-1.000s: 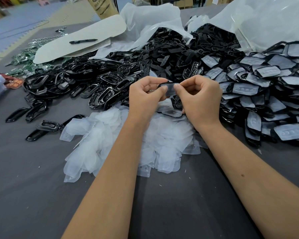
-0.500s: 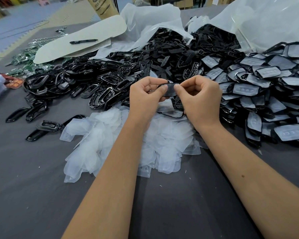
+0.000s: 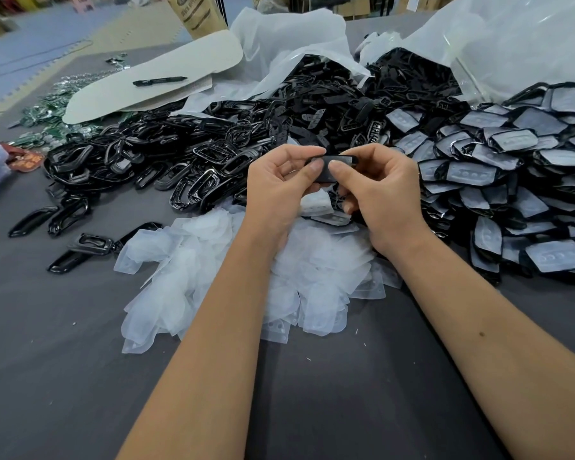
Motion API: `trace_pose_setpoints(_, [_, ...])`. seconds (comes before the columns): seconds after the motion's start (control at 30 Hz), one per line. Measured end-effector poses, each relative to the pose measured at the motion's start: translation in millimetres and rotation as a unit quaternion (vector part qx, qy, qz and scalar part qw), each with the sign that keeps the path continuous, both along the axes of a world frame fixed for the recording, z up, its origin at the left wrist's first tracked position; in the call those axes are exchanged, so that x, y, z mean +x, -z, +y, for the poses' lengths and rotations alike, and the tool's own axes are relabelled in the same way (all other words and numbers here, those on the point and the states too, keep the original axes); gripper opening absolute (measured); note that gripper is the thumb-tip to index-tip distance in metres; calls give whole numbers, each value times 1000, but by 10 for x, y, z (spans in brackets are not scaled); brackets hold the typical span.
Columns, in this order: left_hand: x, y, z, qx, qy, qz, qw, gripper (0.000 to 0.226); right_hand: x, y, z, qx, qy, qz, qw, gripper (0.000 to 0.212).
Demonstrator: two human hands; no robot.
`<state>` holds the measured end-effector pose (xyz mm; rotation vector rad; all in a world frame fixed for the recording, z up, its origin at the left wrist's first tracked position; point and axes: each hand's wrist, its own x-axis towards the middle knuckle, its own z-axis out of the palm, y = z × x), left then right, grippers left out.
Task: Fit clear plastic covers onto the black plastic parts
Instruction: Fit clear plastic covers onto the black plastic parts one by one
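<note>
My left hand (image 3: 281, 190) and my right hand (image 3: 384, 200) together pinch one small black plastic part (image 3: 329, 166) with a clear cover on it, held above the table's middle. Both thumbs press its near face and the curled fingers hide its far side. Beneath my wrists lies a heap of loose clear covers (image 3: 213, 270). A pile of bare black parts (image 3: 166, 161) spreads to the left and behind. On the right is a pile of black parts with covers on them (image 3: 498, 180).
The grey table (image 3: 63, 360) stretches toward me. A beige card with a black pen (image 3: 160, 82) lies at the back left, near green circuit boards (image 3: 44, 111). Crumpled clear bags (image 3: 512, 41) stand at the back right. A few stray black parts (image 3: 90, 245) lie left.
Both hands stay in place with the same part. The thumbs have shifted slightly closer together over its face.
</note>
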<state>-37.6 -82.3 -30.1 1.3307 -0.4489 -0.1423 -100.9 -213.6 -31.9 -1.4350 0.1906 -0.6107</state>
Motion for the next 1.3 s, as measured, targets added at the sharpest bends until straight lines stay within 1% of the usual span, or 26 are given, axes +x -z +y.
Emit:
trace_pose_setpoints(0.1, [-5,-7,7,4,7,-1,1000,15,-5,-21,-10,45,-14,1,999,16])
trace_pose_setpoints(0.2, [-13,-24,0,7,7,-7,1000,16,-5,-30,-7,70,-25,2,997,23])
trace_pose_setpoints(0.33, [-18,-26,-13,11,-5,-14,1000,16,3,-25,9,53,-12,7,999,16])
trace_pose_setpoints(0.53, [-15,-34,-12,4,-5,-11,1000,18,4,-37,17,103,-20,16,994,18])
trace_pose_setpoints(0.73, [-2,-20,-12,4,2,-6,1000,20,30,1,22,91,-2,16,996,24])
trace_pose_setpoints(0.83, [2,-6,-16,10,-11,-6,1000,22,41,31,16,43,2,14,999,25])
trace_pose_setpoints(0.93, [15,9,-3,6,-14,3,1000,21,42,60,16,-9,-1,6,1000,19])
trace_pose_setpoints(1.0, [12,8,4,6,-8,0,1000,18,44,67,8,-15,-3,3,1000,18])
trace_pose_setpoints(1.2, [10,19,-2,7,-7,-9,1000,21,40,34,13,45,-25,4,999,13])
trace_pose_setpoints(1.3, [12,13,-3,17,-9,-8,1000,20,44,16,12,83,-36,9,996,21])
